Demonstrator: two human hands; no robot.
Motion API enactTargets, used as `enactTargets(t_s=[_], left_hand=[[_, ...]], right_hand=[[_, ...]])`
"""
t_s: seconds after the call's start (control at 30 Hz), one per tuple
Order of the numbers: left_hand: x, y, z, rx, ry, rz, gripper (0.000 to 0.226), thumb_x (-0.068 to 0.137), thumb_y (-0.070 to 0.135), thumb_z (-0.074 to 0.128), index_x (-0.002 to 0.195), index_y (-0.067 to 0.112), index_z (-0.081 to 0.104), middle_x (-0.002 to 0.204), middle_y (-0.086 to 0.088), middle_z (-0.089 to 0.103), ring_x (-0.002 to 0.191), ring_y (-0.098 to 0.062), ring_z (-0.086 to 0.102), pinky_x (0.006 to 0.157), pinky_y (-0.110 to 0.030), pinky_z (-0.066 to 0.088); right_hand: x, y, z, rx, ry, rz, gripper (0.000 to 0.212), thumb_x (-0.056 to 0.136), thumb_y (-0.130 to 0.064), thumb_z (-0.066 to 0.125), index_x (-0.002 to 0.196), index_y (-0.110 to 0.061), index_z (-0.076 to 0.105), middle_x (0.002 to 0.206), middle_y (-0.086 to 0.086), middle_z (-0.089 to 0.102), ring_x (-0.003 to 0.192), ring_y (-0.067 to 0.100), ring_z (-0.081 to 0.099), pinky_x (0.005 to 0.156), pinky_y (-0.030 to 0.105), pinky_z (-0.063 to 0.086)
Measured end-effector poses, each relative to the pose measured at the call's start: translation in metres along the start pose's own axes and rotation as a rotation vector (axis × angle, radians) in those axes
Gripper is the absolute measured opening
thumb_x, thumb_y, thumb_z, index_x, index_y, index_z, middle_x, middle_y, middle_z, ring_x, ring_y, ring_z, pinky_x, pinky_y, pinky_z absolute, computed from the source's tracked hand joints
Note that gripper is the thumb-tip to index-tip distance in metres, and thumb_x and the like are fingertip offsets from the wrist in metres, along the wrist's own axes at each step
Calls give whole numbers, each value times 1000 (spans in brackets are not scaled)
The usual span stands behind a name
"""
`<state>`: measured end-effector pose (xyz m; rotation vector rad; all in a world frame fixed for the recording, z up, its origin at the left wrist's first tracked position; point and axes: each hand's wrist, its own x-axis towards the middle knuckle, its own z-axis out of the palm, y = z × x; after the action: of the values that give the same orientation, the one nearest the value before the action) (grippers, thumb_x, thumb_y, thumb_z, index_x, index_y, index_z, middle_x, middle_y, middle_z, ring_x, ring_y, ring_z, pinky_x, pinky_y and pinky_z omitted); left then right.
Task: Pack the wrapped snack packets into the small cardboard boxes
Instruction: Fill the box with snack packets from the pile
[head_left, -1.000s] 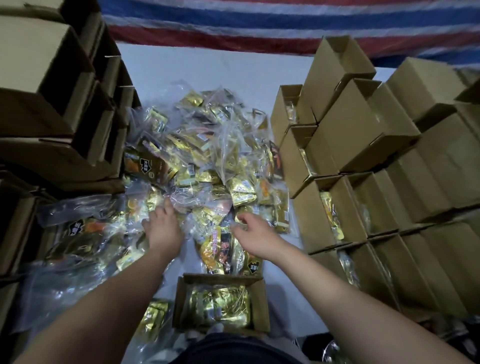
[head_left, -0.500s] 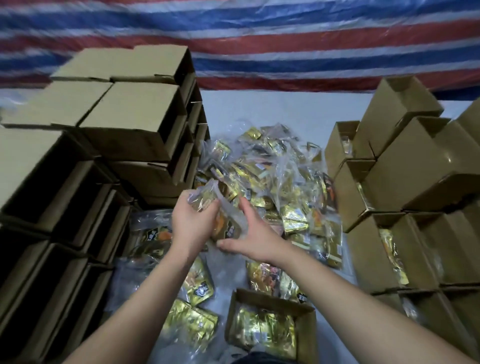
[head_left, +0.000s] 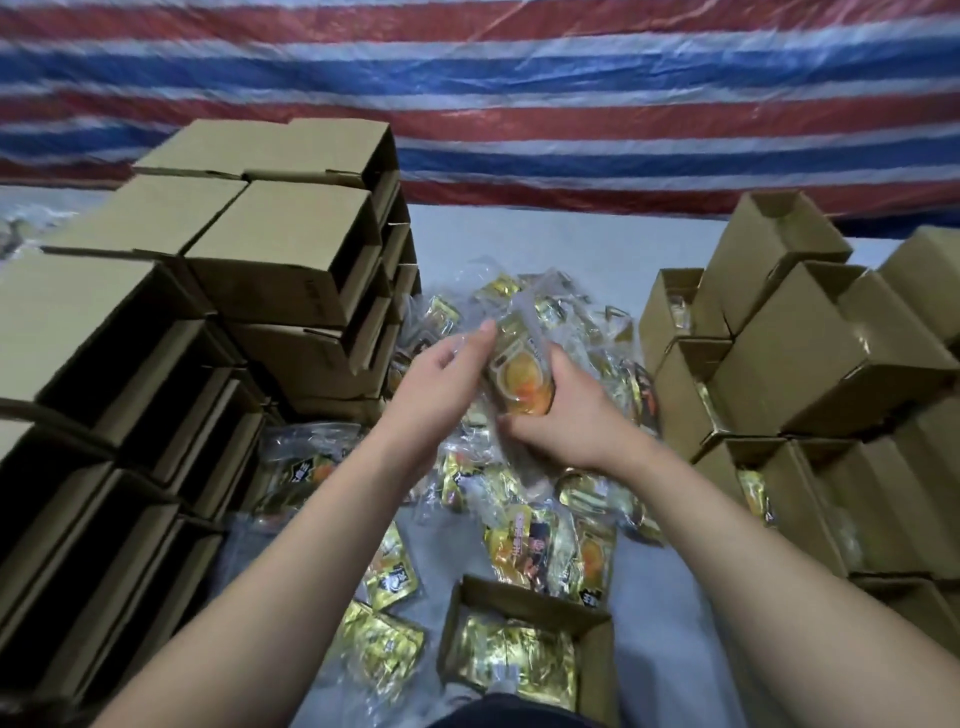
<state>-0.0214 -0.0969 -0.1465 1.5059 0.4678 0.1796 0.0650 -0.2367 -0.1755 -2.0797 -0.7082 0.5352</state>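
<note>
— Where's the packet?
— Raised over the pile; my right hand grips its lower edge, left hand flat against its side, fingers straight.
— Room?
— Narrow. Box stacks left, filled boxes right, open box near me.

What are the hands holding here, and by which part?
Right hand grips a clear-wrapped snack packet by its lower end; left hand touches the wrapper's upper edge with straight fingers.
</note>
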Motion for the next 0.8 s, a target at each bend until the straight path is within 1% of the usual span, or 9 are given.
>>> enactTargets(t_s=[0.07,0.13,0.27,0.37,0.43,0.5,0.6,0.63,0.8], left_hand=[[2,-14,-5,8,-24,-102,54,98,58,39,112,16,68,109,-3,73,104,-20,67,94,-38,50],[-2,-38,-14,70,-39,-198,46,104,45,33,114,12,64,112,-6,70,99,-20,65,90,-35,49],[-32,-121,-33,553,-318,-343,24,103,20,43,118,14,60,127,-8,61,113,-20,58,95,-35,47],[-58,-174,-37,708,-507,-495,36,104,34,42,135,20,55,139,-5,55,128,-23,51,112,-43,39],[-70,-193,-38,612,-489,-525,40,105,39,38,141,25,50,146,5,48,131,-14,43,116,-37,31],[-76,-201,-40,568,-432,-491,40,105,44,36,141,30,49,139,20,42,127,-5,38,112,-28,28],[-78,-204,-41,559,-371,-487,22,104,42,39,97,48,58,99,27,55,95,3,52,92,-20,43],[-78,-203,-40,523,-360,-496,21,103,44,41,94,51,58,97,31,54,91,10,50,85,-16,41],[-80,-204,-42,398,-304,-499,20,101,49,43,98,54,62,104,34,58,97,14,51,76,-8,39]], right_hand=[[-4,11,-8,-20,-109,49,74,64,-50,80,124,-34,40,104,-24,55,90,-10,59,62,7,42],[-13,24,-11,-63,-250,117,79,72,-53,79,134,-28,38,108,-22,53,91,-7,57,63,8,44],[-38,47,1,-174,-556,143,72,73,-60,77,127,-35,37,109,-28,49,93,-9,55,71,7,44],[-53,59,18,-326,-729,107,73,77,-60,74,133,-30,40,120,-16,56,104,3,58,84,15,48],[-60,64,30,-430,-847,103,82,79,-65,69,143,-25,37,131,-12,51,118,15,55,98,29,46],[-64,68,42,-500,-934,127,77,83,-65,65,141,-22,38,126,-11,49,116,17,51,94,31,43],[-68,74,62,-640,-992,118,79,86,-68,59,144,-19,37,135,-1,51,119,23,52,96,34,43],[-69,77,69,-683,-1009,115,77,87,-66,59,143,-18,37,135,2,53,117,25,54,97,37,45],[-77,98,108,-756,-999,163,60,94,-54,56,135,-14,40,129,8,57,107,28,59,86,38,49]])
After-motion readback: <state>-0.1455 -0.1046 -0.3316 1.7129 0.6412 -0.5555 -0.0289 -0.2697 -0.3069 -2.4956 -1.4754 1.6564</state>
